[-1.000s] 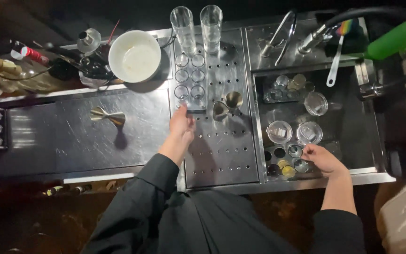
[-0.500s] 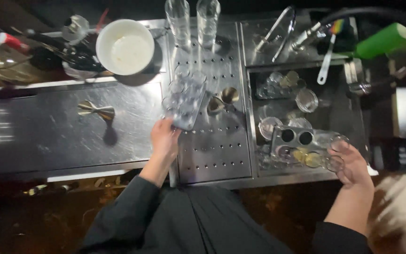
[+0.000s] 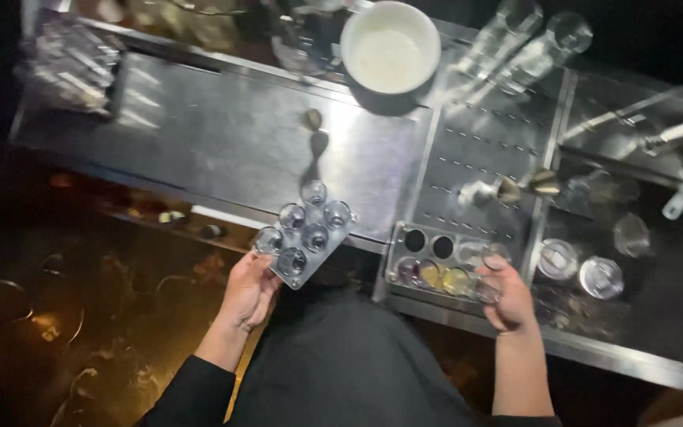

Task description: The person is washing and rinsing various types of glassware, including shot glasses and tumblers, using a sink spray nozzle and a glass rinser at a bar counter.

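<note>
**Operator:** Holding what, in each hand?

**Inspector:** Left hand (image 3: 250, 291) grips a clear tray (image 3: 303, 237) by its near corner, fingers clenched on the edge. Six shot glasses (image 3: 315, 235) sit in the tray. The tray is tilted and hangs off the front edge of the steel counter (image 3: 223, 150), partly over the dark floor.

**Operator:** Right hand?

**Inspector:** Right hand (image 3: 506, 296) grasps the right end of a second tray (image 3: 444, 265), fingers curled round its rim. This tray lies level at the counter's front edge, beside the perforated drain plate (image 3: 484, 150). Some cups hold coloured liquid, yellow and purple; two holes at the back-left appear dark. Whether it rests on the counter or is lifted, I cannot tell.

**Operator:** Surroundings?

**Inspector:** A white bowl (image 3: 390, 46) stands at the back of the counter. Two tall glasses (image 3: 531, 47) stand on the drain plate's far end. A metal jigger (image 3: 527, 184) lies on its side on the plate. Upturned glasses (image 3: 579, 269) sit in the sink well to the right. The two trays are apart, not touching.
</note>
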